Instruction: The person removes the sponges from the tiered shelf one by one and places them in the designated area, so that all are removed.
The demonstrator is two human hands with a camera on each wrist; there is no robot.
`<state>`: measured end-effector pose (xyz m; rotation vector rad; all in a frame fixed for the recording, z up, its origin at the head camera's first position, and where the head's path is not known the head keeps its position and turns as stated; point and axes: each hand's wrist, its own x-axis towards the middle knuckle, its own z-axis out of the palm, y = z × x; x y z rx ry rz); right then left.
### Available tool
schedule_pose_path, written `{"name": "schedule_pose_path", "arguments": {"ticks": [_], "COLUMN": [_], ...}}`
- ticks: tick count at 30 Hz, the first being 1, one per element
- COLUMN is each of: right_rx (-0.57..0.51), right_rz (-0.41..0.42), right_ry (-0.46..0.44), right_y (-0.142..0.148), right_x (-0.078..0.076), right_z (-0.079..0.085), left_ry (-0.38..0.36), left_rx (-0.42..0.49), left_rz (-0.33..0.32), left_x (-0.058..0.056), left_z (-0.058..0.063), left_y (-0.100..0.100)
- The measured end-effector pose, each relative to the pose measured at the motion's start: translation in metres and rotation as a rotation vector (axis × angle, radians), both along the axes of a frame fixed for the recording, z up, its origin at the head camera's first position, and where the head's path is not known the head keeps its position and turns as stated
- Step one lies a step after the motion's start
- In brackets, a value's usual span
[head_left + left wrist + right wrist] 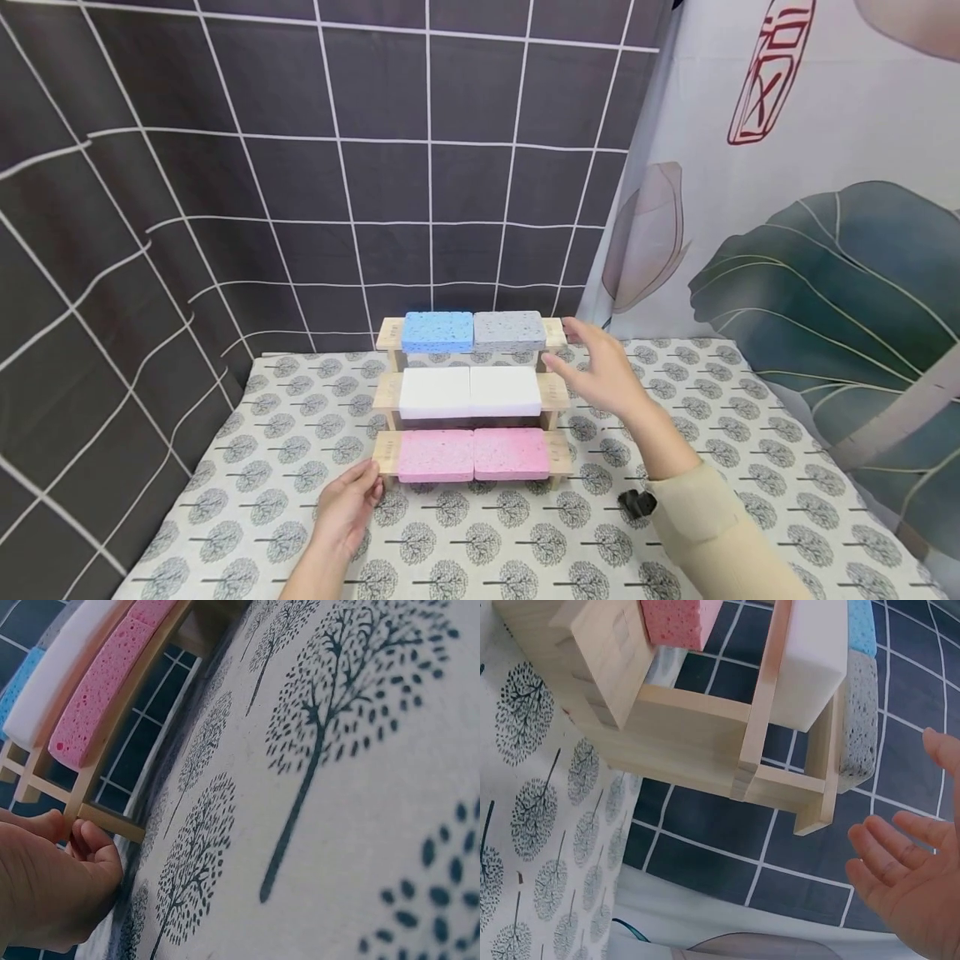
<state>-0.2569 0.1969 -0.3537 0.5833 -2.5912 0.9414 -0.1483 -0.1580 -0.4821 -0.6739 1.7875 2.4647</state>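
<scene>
While left hand point(347, 507) is pinching stepped pale wooden rack point(387, 454), lower centre, right hand point(597, 368) is hovering wide, seemingly apart; lopsided tug could spill pink rectangular sponges point(510, 454).

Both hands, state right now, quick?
Left hand: closed, pinching the left end of the wooden rack at its lowest shelf.
Right hand: open, holding nothing, beside the rack's right side.

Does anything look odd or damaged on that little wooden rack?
Nothing on the wooden rack looks damaged. One mild oddity: up top, the blue sponge and grey sponge differ in colour, while the two white blocks match, as do the two pink sponges.
</scene>
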Motion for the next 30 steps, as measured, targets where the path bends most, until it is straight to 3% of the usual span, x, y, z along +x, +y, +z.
{"name": "schedule_pose_path", "arguments": {"ticks": [20,30], "right_rx": [0.021,0.056], "right_rz": [0.021,0.026], "right_ry": [-0.049,-0.065], "right_y": [-0.006,-0.009], "right_x": [-0.024,-0.042], "right_z": [0.007,-0.001], "left_ry": [0.016,0.012], "left_rx": [-0.001,-0.01], "left_rz": [0.002,0.012], "left_x": [-0.001,-0.002], "left_z": [0.0,-0.001], "left_y": [-0.001,0.0]}}
